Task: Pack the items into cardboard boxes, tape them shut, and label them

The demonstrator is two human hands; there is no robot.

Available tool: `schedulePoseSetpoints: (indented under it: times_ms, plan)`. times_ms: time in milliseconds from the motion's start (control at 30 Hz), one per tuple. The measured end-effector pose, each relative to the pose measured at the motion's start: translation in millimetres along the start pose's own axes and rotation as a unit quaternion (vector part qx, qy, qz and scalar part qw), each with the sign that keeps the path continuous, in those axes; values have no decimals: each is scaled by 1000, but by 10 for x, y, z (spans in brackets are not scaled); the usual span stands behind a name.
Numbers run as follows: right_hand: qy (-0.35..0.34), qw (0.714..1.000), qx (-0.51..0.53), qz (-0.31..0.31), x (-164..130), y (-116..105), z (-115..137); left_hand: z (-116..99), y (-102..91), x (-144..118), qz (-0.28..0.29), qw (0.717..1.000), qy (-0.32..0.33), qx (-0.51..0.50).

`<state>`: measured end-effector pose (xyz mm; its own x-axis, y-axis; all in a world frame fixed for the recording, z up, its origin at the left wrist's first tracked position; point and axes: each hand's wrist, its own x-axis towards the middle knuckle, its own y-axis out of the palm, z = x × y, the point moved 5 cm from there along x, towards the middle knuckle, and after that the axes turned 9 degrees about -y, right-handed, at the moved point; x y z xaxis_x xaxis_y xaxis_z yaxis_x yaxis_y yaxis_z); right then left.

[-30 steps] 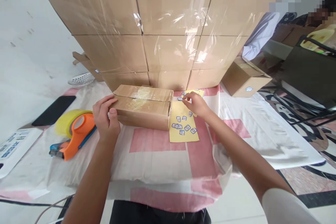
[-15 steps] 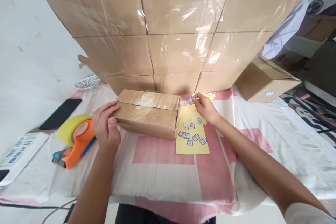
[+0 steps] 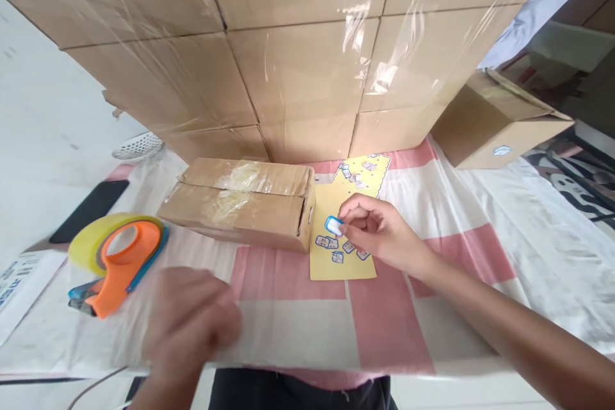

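A long taped cardboard box (image 3: 240,202) lies on the pink-and-white cloth. Beside its right end sits a yellow sticker sheet (image 3: 339,256) carrying several small blue stickers. My right hand (image 3: 379,230) hovers over that sheet and pinches one small blue-and-white sticker (image 3: 333,225) at its fingertips, close to the box's end face. My left hand (image 3: 189,323) is blurred, near the table's front edge, apart from the box and holding nothing that I can see.
A wall of plastic-wrapped cartons (image 3: 298,45) stands right behind the box. An orange tape dispenser with yellow tape (image 3: 115,256) lies at the left, near a black phone (image 3: 89,208) and a white basket (image 3: 137,145). Another carton (image 3: 500,122) sits at the right. A second sticker sheet (image 3: 365,173) lies behind.
My left hand let go of the box and drew back toward me. My right hand came down from the far sheet with a sticker pinched, now beside the box's end.
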<state>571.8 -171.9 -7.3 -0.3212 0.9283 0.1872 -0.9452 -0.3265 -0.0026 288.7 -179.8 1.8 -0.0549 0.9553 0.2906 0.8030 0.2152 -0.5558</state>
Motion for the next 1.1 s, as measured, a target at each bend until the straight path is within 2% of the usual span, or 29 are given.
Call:
schedulePoseSetpoints:
  times_ms: [100, 200, 267, 333, 433, 567, 667, 767, 933, 1100]
  plan:
    - [-35, 998, -49, 23, -222, 64, 132, -235, 339, -303, 49, 997, -38, -51]
    - [-72, 990, -109, 59, -402, 108, 161, -530, 747, -551, 123, 979, -88, -136]
    - [-97, 984, -130, 73, -466, 117, 146, -660, 941, -612, 160, 960, -120, -195]
    - [-112, 981, -140, 72, -489, 112, 122, -694, 1046, -603, 180, 943, -153, -236]
    - [-126, 975, -182, 29, -481, 81, 107, -641, 1090, -559, 175, 925, -193, -276]
    - [-203, 942, -258, -67, -487, 55, 186, -577, 1098, -566, 153, 909, -218, -321]
    - [-260, 919, -285, -85, -511, 91, 225, -569, 1111, -594, 169, 908, -210, -320]
    - [-286, 908, -298, -77, -532, 133, 217, -558, 1092, -607, 176, 920, -185, -296]
    - [-285, 918, -267, -74, -535, 176, 181, -523, 1052, -609, 136, 952, -160, -222]
    - [-266, 927, -255, -76, -515, 189, 190, -579, 1042, -615, 121, 975, -95, -163]
